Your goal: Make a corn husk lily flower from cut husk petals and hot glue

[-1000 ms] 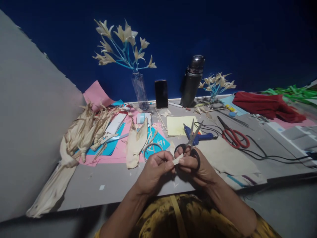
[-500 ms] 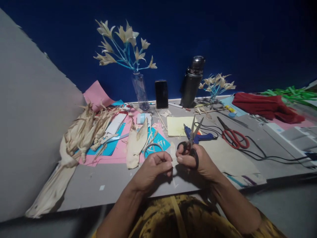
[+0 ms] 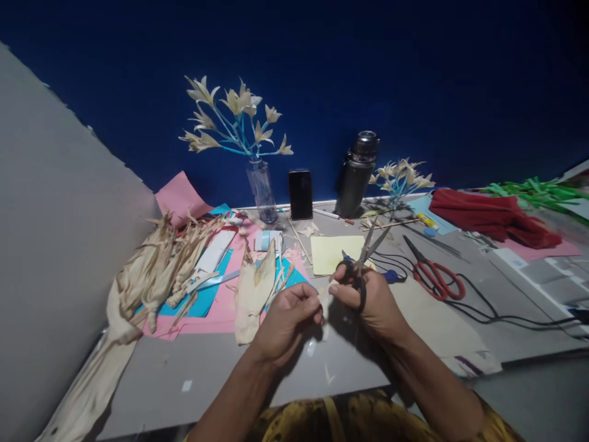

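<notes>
Fingers of my left hand (image 3: 292,319) are pinched on a small pale piece of corn husk (image 3: 326,304), partly hidden by the fingertips. My right hand (image 3: 375,304) has a pair of black-handled scissors (image 3: 369,245) hooked in it, blades apart and pointing up and away. Its thumb and forefinger are pressed together close to the husk piece. A blue glue gun (image 3: 391,277) is mostly hidden behind the scissors and right hand. Left of my left hand lies a wide husk sheet (image 3: 253,301) on pink and blue paper.
A bundle of dry husks (image 3: 129,301) fills the left side. Husk flowers stand in a clear bottle (image 3: 261,190), beside a phone (image 3: 300,195) and a flask (image 3: 356,175). On the right are red-handled scissors (image 3: 437,279), black cord and a red cloth (image 3: 492,215).
The view has tilted up, so the table's things sit lower in the picture. Both hands stay close together. The scissors and right hand now cover more of the glue gun.
</notes>
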Demonstrator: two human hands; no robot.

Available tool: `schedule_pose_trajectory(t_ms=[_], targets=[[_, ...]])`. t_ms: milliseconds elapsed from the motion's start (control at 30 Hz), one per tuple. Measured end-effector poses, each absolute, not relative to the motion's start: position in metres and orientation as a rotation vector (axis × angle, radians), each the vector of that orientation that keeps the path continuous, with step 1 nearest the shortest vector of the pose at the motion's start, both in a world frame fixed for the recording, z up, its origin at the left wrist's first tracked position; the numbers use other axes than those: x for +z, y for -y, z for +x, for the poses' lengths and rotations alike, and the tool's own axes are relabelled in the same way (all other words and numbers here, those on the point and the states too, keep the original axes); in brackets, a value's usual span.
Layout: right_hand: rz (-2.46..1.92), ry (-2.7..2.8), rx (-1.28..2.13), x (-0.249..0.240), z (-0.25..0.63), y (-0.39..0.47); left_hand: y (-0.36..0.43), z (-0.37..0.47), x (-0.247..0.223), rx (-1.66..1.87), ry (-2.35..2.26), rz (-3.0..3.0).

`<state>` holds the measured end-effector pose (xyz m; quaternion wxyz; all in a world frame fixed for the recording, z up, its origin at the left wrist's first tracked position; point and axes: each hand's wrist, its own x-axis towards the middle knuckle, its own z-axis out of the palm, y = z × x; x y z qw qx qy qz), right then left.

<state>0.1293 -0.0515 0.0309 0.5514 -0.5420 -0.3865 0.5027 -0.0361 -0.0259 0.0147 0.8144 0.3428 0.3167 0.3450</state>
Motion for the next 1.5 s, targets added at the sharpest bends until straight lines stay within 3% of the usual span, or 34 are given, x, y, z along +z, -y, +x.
schedule_pose_trajectory(t_ms=[333, 467, 700, 967, 1500], targets=[[-1.233, 0.807, 1.26, 0.037, 0.152, 0.038, 0.004, -0.043, 0.029, 0.754, -0.651, 0.675], [-1.153, 1.059, 1.414, 0.029, 0.152, 0.042, 0.001, -0.035, 0.032, 0.856, -0.636, 0.557], [-1.26, 1.253, 1.373, 0.015, 0.136, 0.046, 0.001, -0.018, 0.023, 1.103, -0.779, 0.493], [-1.11, 1.333, 1.458, 0.007, 0.119, 0.053, 0.007, -0.015, 0.027, 0.988, -0.641, 0.374], [-1.211, 1.157, 1.461, -0.002, 0.105, 0.057, 0.013, -0.013, 0.023, 1.001, -0.668, 0.318]])
